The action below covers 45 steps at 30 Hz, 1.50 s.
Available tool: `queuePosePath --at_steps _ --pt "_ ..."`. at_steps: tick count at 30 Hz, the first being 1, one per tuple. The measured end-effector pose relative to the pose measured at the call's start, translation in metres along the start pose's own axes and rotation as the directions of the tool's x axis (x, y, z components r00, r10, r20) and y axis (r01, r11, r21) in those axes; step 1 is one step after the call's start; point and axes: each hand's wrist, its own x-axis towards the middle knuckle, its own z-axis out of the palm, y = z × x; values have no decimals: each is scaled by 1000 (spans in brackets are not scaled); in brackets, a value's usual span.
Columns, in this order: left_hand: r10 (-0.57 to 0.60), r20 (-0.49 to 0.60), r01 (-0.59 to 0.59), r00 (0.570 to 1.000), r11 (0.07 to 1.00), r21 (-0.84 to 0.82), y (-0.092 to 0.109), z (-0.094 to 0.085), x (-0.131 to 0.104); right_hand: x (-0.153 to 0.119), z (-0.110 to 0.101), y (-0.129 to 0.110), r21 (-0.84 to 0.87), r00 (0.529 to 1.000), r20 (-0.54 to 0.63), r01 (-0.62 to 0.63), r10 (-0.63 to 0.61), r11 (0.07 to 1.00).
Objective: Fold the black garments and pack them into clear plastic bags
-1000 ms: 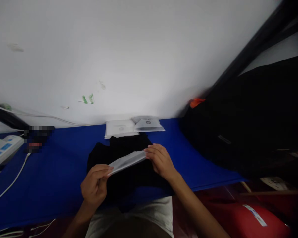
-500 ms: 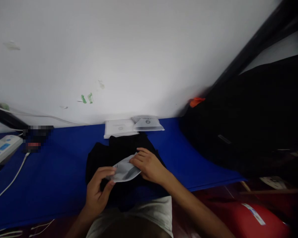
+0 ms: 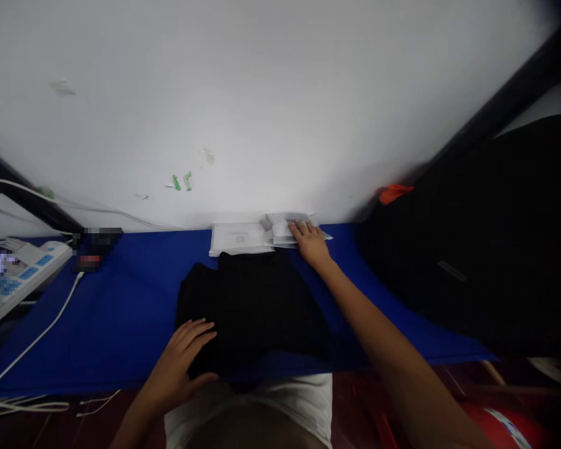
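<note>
A folded black garment (image 3: 262, 305) lies on the blue-covered table (image 3: 135, 299) in front of me. My left hand (image 3: 187, 355) rests at the garment's left front edge, fingers apart, holding nothing. Farther out, my right hand (image 3: 311, 242) lies with fingers spread on the translucent packets (image 3: 279, 232) by the wall. A stack of flat white packets (image 3: 238, 239) sits just left of them, behind the garment.
A large black cloth-like mass (image 3: 486, 243) fills the right side, with an orange piece (image 3: 395, 193) at its upper edge. At left are a white power strip (image 3: 37, 274), a pixelated dark object and white cables. Something red (image 3: 505, 424) is below right.
The translucent packet that both hands held over the garment is now out of them. My right hand has moved forward onto the packets by the wall; my left hand has opened and dropped slightly. The view has shifted.
</note>
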Motion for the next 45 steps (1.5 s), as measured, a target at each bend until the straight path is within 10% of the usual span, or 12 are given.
queuePosePath --at_steps 9,13,18,25,35,45 --pt "95 -17 -95 995 995 -2 0 -12 7 -11 -22 3 192 1000 -18 20 -17 981" --pt "91 -139 -93 986 996 -5 0 -13 9 -66 -41 -34 467 976 -182 189 -116 864" --pt "-16 -275 4 961 999 -42 0 -17 19 -156 -65 -87 699 869 -46 380 -493 605" --pt "-55 -256 36 965 996 -76 -8 -25 29 -205 -71 -66 706 942 28 219 -336 674" --pt "-238 -80 251 968 904 347 -35 -40 106 -119 -45 -21 556 975 -146 220 -166 802" --pt "-186 77 160 980 951 264 -51 -13 179 -44 -19 -39 358 946 -83 322 -313 877"
